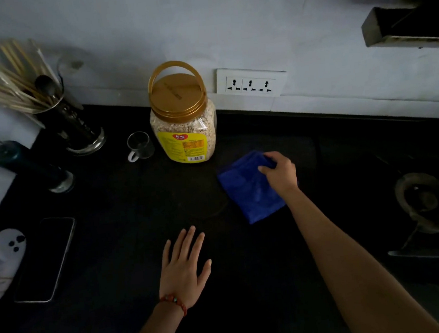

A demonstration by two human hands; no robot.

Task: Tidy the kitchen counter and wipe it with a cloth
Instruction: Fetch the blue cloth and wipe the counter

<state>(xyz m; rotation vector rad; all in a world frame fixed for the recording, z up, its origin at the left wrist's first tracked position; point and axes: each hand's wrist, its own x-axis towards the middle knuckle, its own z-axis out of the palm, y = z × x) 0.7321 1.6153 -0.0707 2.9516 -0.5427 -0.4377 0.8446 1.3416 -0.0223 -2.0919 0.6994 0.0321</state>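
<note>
One blue cloth lies on the black bench, right hand grip clamped on its far edge; left hand flat, fingers apart, at 6 o'clock; one oat jar at 12.

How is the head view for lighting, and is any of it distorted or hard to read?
Head view: dim; the black counter swallows detail, so the phone barely stands out. The blue cloth under the right hand and the oat jar read clearly. Wide-angle bending tilts the chopstick holder at the left edge.
</note>
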